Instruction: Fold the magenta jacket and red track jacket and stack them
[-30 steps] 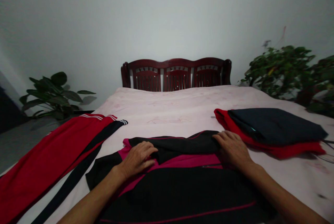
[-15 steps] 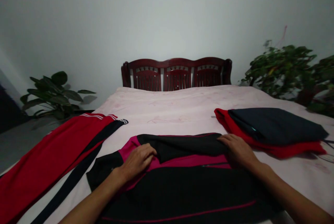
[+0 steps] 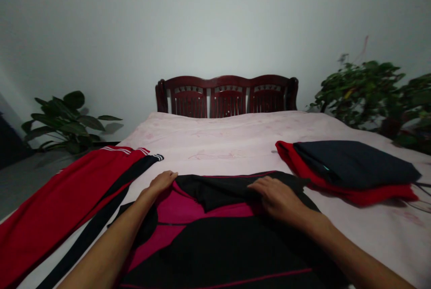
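Observation:
A black and magenta jacket [image 3: 229,248] lies spread on the bed in front of me, its far edge folded over toward me. My left hand [image 3: 164,182] pinches the jacket at its far left corner, where black fabric meets magenta. My right hand [image 3: 278,197] is closed on the folded black part [image 3: 215,192], right of the middle; its fingertips are partly hidden against the dark cloth. Beneath my left forearm a black sleeve-like part [image 3: 146,226] is partly covered.
Red garments [image 3: 77,181] and a navy striped garment [image 3: 90,235] lie along the left side. On the right, a folded dark blue garment [image 3: 357,163] rests on folded red cloth [image 3: 363,194]. Beyond the pink bedsheet [image 3: 215,138] stands a wooden headboard [image 3: 229,96]; plants [image 3: 67,120] flank the bed.
My left hand has moved away from me and left to the jacket's far corner. My right hand has shifted left along the folded black part. More magenta shows on the left.

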Action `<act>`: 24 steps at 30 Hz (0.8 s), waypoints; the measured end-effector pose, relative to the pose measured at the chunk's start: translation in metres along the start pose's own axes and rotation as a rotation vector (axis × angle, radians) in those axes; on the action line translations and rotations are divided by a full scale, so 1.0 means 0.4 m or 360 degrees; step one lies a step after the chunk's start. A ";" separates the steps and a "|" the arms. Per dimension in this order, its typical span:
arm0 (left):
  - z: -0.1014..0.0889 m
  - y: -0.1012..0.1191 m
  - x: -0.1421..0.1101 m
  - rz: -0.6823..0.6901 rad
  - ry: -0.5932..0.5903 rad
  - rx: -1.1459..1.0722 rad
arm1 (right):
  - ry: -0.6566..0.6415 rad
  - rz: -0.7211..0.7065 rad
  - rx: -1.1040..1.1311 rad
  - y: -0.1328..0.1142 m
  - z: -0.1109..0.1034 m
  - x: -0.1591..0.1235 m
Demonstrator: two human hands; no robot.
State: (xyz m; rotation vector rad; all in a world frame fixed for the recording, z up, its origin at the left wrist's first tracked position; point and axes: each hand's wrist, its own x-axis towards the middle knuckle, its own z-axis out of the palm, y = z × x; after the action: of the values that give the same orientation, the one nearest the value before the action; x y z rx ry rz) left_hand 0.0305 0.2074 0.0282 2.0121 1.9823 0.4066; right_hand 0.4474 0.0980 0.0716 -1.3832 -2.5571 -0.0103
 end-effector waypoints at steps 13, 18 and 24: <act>-0.094 -0.026 -0.044 -0.0099 0.0028 -0.0472 | -0.0020 -0.0349 0.0277 -0.170 0.097 0.129; -0.087 -0.012 -0.082 -0.0105 0.0079 -0.0150 | -0.0622 -0.0214 0.0781 -0.192 0.115 0.078; -0.020 0.130 -0.171 0.0482 0.0273 0.0078 | -0.0578 0.0052 0.1316 -0.152 0.097 0.094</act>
State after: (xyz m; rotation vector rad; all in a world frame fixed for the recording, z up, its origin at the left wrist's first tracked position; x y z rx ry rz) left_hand 0.0743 0.1384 0.0560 2.3901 1.7948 0.6210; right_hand 0.3697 0.0998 0.0479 -1.1340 -2.3111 1.2435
